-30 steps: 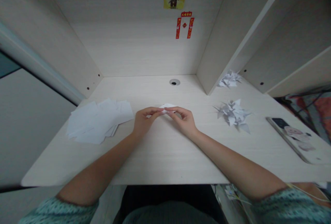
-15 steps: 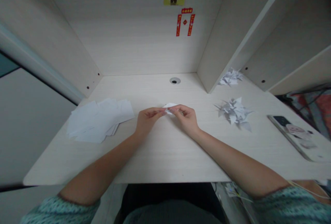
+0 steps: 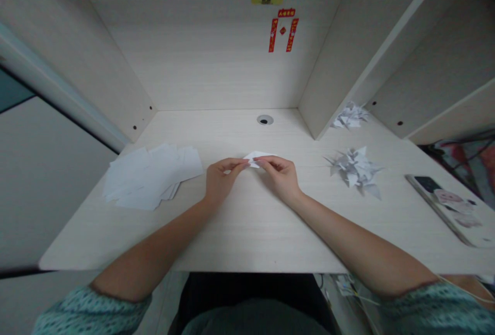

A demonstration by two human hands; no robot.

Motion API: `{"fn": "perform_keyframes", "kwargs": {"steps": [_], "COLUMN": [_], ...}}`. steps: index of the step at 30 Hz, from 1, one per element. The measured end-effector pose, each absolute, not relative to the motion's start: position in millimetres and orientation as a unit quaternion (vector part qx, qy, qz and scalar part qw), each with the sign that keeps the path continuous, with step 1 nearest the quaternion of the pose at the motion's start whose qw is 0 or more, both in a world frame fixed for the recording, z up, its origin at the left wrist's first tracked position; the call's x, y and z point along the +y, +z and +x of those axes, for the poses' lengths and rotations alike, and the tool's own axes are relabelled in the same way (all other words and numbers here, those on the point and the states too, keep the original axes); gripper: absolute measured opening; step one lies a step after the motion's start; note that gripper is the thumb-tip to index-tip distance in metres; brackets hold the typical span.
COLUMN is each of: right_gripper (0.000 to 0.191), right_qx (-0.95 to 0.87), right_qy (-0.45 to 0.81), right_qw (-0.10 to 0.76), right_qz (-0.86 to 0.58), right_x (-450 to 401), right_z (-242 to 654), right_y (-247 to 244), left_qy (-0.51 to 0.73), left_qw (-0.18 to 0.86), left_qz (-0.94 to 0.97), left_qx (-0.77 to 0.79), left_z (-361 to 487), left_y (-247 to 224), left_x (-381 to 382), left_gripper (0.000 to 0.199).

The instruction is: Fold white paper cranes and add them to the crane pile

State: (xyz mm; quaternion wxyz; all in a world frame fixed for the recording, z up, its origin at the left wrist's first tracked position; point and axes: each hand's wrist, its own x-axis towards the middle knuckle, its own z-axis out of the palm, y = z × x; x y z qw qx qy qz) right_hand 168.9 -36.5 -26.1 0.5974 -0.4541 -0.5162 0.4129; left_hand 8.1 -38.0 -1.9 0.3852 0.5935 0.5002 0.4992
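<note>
A small folded piece of white paper (image 3: 256, 155) is held between my two hands over the middle of the desk. My left hand (image 3: 224, 178) pinches its left side between thumb and forefinger. On the other side, my right hand (image 3: 280, 172) pinches it the same way, with the fingertips of both hands close together. The fingers hide much of the paper, so its exact folded shape cannot be made out. Left of my left hand lies a spread pile of flat white paper sheets (image 3: 150, 175). To the right of my right hand sits a heap of pointed folded paper pieces (image 3: 356, 167).
Another heap of folded paper (image 3: 350, 116) lies behind the upright divider (image 3: 328, 82). A phone (image 3: 450, 208) rests at the desk's right. A round cable hole (image 3: 265, 119) is near the back panel. Dark and red fabric (image 3: 464, 160) lies at the far right.
The hands stay pinched on the paper, and more of its white surface shows above the right fingers. The whole view has shifted slightly.
</note>
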Motion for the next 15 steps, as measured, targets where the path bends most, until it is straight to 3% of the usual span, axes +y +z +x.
{"fn": "perform_keyframes", "kwargs": {"steps": [15], "right_gripper": [0.014], "right_qx": [-0.498], "right_qy": [0.417], "right_qw": [0.61], "right_qz": [-0.454], "right_x": [-34.4], "right_z": [169.8], "right_y": [-25.4], "left_qy": [0.524], "left_qw": [0.454], "left_qz": [0.529], "left_qx": [0.49], "left_z": [10.8], "left_y": [-8.8], "left_x": [-31.6], "left_gripper": [0.018]}}
